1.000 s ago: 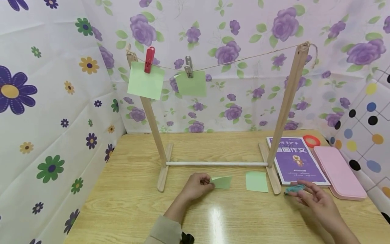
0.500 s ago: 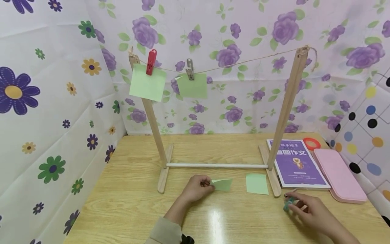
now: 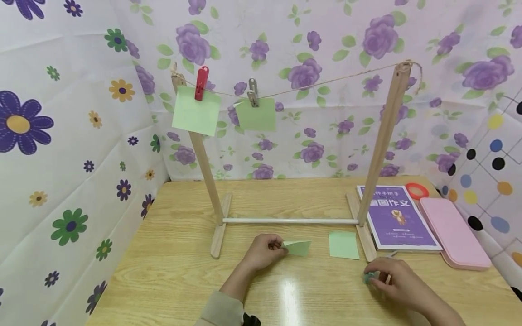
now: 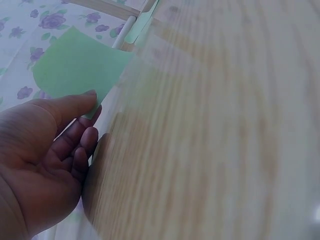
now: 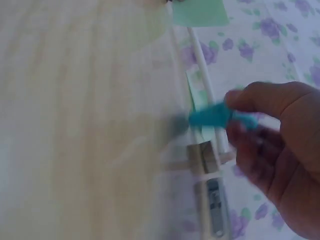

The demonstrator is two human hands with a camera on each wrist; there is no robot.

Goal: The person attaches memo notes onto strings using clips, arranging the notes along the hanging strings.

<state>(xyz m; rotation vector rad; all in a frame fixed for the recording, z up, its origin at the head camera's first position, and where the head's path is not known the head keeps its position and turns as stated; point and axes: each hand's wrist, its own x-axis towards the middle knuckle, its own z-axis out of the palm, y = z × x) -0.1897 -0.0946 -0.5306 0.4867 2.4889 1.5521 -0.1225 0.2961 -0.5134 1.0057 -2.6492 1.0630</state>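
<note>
My left hand point(image 3: 264, 251) rests on the table and pinches the corner of a green paper square point(image 3: 299, 247) between thumb and fingers. In the left wrist view this sheet point(image 4: 80, 67) stands tilted up from the tabletop. My right hand point(image 3: 397, 281) holds a teal clothespin point(image 5: 212, 117) between thumb and fingers, just above the table by the right foot of the wooden stand. A second green paper square point(image 3: 344, 245) lies flat between the two hands. On the twine above, a red clothespin point(image 3: 201, 83) and a grey clothespin point(image 3: 253, 93) each hold a green sheet.
The stand has two leaning wooden posts point(image 3: 383, 145) joined by a white rod point(image 3: 290, 221). At right lie a purple book point(image 3: 401, 226), a pink case point(image 3: 454, 233) and a red tape roll point(image 3: 417, 191). A grey clothespin point(image 5: 216, 207) lies near my right hand.
My right hand has moved left and slightly down, turning the teal clothespin in its fingers. My left hand and its paper have stayed in place.
</note>
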